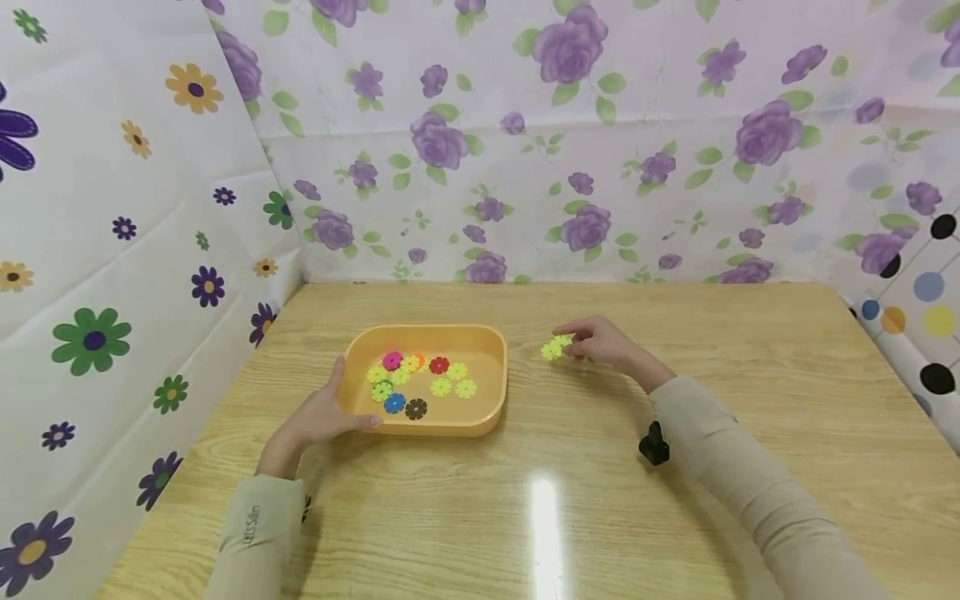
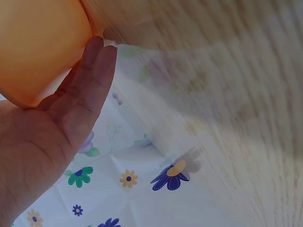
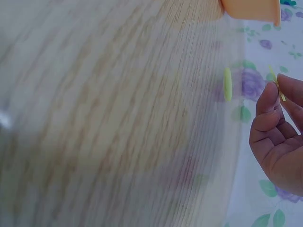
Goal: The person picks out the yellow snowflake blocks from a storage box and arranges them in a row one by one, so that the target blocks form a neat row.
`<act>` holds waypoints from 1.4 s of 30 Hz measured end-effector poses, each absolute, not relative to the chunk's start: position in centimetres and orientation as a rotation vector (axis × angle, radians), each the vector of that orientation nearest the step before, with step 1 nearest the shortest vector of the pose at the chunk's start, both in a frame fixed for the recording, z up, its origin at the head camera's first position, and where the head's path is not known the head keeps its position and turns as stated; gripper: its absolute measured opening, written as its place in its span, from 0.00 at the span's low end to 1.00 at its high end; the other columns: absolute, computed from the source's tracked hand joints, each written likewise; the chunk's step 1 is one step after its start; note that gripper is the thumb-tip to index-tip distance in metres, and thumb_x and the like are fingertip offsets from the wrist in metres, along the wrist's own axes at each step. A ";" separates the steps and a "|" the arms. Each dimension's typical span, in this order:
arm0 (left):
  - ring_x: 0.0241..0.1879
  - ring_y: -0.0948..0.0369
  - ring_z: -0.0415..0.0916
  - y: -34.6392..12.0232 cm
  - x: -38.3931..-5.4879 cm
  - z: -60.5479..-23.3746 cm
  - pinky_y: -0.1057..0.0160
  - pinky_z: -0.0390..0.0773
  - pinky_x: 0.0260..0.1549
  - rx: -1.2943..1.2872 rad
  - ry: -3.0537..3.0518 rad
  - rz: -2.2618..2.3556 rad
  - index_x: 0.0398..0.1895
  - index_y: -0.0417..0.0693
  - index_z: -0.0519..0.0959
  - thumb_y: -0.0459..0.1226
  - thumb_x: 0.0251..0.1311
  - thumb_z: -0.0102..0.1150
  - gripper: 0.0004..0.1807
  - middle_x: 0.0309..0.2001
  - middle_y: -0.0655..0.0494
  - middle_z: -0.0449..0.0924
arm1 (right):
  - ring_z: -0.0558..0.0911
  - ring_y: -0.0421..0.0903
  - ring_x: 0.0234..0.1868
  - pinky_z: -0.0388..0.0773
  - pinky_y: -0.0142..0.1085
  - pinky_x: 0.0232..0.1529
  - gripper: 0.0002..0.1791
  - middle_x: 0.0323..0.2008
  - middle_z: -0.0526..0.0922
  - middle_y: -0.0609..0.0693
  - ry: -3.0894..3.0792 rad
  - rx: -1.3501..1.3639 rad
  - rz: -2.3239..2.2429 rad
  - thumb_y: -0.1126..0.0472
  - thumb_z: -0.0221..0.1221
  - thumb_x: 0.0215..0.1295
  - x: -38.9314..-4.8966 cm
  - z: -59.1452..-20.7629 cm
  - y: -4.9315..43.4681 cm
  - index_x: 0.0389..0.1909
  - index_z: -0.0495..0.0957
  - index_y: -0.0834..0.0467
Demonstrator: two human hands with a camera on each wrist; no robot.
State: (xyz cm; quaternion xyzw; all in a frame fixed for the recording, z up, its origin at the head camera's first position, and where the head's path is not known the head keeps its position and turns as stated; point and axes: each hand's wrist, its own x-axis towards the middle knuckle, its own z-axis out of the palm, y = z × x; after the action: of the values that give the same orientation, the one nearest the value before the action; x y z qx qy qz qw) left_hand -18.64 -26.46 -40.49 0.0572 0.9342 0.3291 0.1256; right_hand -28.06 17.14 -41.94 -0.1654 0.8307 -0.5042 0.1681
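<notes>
My left hand (image 1: 324, 412) holds the left end of an orange plastic tray (image 1: 491, 400), thumb along the near rim and fingers against the outer left side. In the left wrist view, those fingers (image 2: 85, 78) lie nearly straight along the tray wall (image 2: 42, 42). Inside it lie several flower-shaped plastic discs, among them a blue one (image 1: 394, 403), a black one (image 1: 416, 408) and a red one (image 1: 438, 365). To the tray's right, my right hand (image 1: 600, 343) pinches a thin yellow flower disc (image 3: 282, 96) between thumb and fingertips. Another yellow flower disc (image 3: 227, 84) lies on the table just beside it.
The light wooden table (image 1: 465, 508) reaches back to a cloth (image 1: 517, 183) with purple flowers. A second flowered cloth (image 1: 150, 250) hangs along the left side. A small black object (image 1: 655, 444) shows at the right sleeve, close over the table.
</notes>
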 end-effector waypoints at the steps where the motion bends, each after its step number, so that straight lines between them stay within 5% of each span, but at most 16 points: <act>1: 0.61 0.32 0.47 -26.4 -18.6 -40.5 0.38 0.50 0.59 0.168 2.718 0.959 0.68 0.37 0.24 0.55 0.40 0.68 0.70 0.65 0.24 0.39 | 0.75 0.58 0.30 0.67 0.33 0.20 0.22 0.31 0.76 0.68 2.364 -0.467 -1.432 0.69 0.55 0.60 -28.1 -42.1 17.3 0.57 0.70 0.67; 15: 0.62 0.33 0.45 -26.0 -18.8 -40.7 0.39 0.48 0.60 0.161 2.703 0.971 0.68 0.37 0.25 0.54 0.40 0.69 0.69 0.66 0.26 0.38 | 0.74 0.51 0.26 0.77 0.41 0.27 0.22 0.28 0.77 0.63 2.382 -0.384 -1.363 0.68 0.56 0.59 -29.0 -42.7 19.3 0.56 0.69 0.70; 42: 0.62 0.32 0.45 -26.5 -18.7 -40.5 0.38 0.48 0.60 0.187 2.714 0.979 0.68 0.37 0.25 0.54 0.40 0.68 0.69 0.66 0.27 0.36 | 0.67 0.40 0.16 0.65 0.30 0.18 0.23 0.15 0.74 0.50 2.381 -0.280 -1.348 0.66 0.59 0.57 -30.1 -44.4 19.0 0.54 0.73 0.67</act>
State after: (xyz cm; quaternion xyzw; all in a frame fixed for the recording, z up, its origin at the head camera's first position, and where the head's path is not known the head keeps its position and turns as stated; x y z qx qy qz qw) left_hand -18.66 -26.46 -40.54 0.0643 0.9314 0.3359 0.1247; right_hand -30.10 18.96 -44.36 -0.0999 0.8492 -0.4807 0.1945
